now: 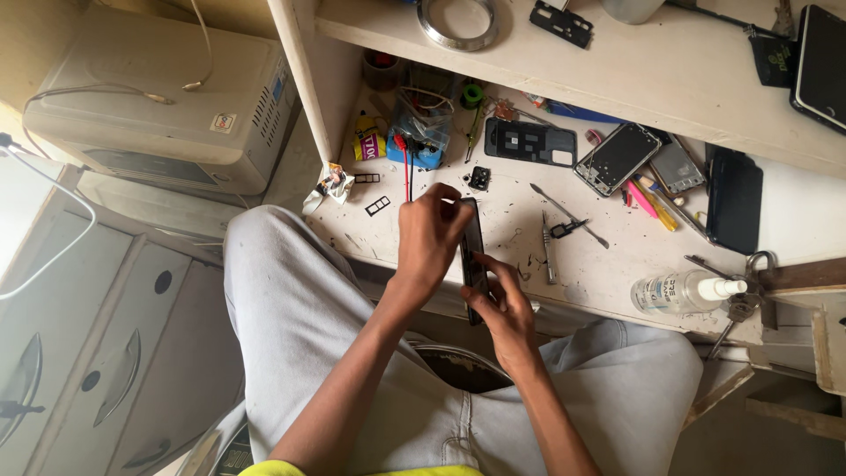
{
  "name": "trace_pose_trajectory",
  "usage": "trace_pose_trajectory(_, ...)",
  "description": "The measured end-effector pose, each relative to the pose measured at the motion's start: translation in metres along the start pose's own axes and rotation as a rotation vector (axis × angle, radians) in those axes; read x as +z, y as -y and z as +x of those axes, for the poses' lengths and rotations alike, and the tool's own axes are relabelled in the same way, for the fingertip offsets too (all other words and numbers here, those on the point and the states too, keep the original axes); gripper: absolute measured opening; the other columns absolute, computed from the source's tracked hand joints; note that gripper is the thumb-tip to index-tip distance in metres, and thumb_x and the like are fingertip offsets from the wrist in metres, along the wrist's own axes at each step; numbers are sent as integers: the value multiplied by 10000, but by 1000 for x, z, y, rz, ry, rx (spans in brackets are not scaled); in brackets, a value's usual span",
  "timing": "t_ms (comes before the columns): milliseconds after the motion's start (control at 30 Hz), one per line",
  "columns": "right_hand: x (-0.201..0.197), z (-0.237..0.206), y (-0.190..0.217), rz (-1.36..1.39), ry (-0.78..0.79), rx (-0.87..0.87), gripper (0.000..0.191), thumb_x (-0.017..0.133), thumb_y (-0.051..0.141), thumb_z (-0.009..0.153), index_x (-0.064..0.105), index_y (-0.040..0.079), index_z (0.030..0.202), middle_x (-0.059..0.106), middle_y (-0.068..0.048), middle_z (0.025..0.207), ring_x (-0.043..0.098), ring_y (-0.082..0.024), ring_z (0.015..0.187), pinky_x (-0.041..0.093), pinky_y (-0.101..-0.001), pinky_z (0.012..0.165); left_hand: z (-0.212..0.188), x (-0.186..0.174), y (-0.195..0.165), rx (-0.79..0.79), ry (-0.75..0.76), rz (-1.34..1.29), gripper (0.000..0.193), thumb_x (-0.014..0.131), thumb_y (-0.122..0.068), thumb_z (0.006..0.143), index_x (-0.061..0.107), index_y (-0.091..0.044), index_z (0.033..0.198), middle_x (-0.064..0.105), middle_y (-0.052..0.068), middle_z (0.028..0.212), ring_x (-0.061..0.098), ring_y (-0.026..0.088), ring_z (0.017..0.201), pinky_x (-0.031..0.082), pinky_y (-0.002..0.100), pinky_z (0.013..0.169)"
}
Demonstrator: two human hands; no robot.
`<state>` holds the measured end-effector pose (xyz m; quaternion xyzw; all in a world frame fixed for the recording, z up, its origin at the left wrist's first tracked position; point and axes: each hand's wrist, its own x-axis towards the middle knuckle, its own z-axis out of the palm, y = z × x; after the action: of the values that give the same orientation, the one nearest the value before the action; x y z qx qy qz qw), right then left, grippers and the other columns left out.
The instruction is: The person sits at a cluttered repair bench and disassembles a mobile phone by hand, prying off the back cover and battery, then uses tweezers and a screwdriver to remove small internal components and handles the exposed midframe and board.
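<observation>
Left hand (429, 234) and right hand (502, 304) both grip a dark smartphone (471, 256) edge-on, at the near edge of the worktop (608, 273).

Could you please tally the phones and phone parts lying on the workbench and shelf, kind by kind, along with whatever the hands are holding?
Phone held edge-on between the left hand and right hand: 1
Dark phones lying flat: 2
Bare phone frames or back covers: 3
Small card trays: 2
Total: 8
</observation>
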<state>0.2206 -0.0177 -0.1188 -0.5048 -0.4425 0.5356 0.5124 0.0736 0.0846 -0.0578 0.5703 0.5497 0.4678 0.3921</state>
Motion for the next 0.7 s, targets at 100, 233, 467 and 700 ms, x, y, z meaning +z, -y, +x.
trace_pose_trajectory(100,-1,0,-3,-6,16,-24,530,747,39,885,589,43,1391,487,-3,1165,554,-75,902,500,-268,800,8,-3,1,-10,-17,11,247,712,-140,872,723,96,943,718,171,676,649,151,577,535,320,581)
trace_pose_trajectory(233,-5,3,-5,3,-6,13,541,756,39,888,595,49,1405,538,-31,1141,557,-86,905,491,-275,812,20,-8,1,-88,73,-104,234,698,-106,843,747,96,950,765,150,745,739,153,623,603,290,580)
trace_pose_trajectory(467,-6,8,3,15,-17,0,520,756,103,878,611,64,1375,536,-22,1215,571,-90,959,488,-265,846,39,-10,0,-165,188,-194,238,735,-64,781,705,122,927,770,176,792,771,194,655,664,298,591)
trace_pose_trajectory(700,-5,4,21,-324,-20,-174,444,774,97,886,658,51,1312,492,-48,1235,554,-125,1082,499,-272,874,49,-11,18,-249,205,-207,246,737,-83,841,694,154,893,753,198,762,767,234,633,672,338,562)
